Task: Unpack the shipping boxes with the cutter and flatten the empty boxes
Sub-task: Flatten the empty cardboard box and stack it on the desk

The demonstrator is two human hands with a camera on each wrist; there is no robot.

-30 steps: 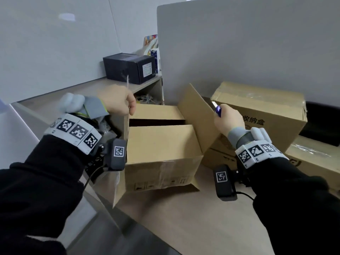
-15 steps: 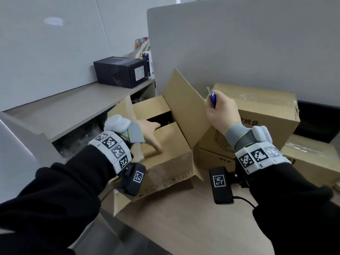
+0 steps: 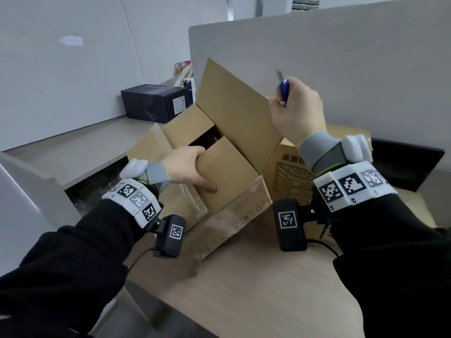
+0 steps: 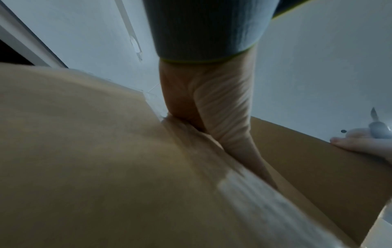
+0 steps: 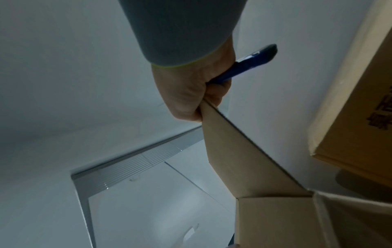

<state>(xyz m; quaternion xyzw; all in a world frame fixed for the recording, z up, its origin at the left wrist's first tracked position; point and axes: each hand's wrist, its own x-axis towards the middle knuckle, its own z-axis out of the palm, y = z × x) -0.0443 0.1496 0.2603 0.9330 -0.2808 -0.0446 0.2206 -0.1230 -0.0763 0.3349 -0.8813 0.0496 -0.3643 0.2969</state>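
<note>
Open brown cardboard shipping box (image 3: 227, 181) sits at table centre. Left hand (image 3: 188, 167) grips its near inner flap at 9 o'clock. Right hand (image 3: 296, 113) clenches blue-handled cutter (image 3: 284, 90) and pinches the raised flap at 1 o'clock.

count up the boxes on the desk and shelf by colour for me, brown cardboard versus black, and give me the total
Brown cardboard boxes: 3, namely the open box, the printed box behind it, and another box at the right edge.
Black boxes: 1, the black box on the shelf.
Total: 4

The left hand (image 3: 188, 167) has moved from pressing the near flap (image 3: 227, 172) to gripping it.
</note>
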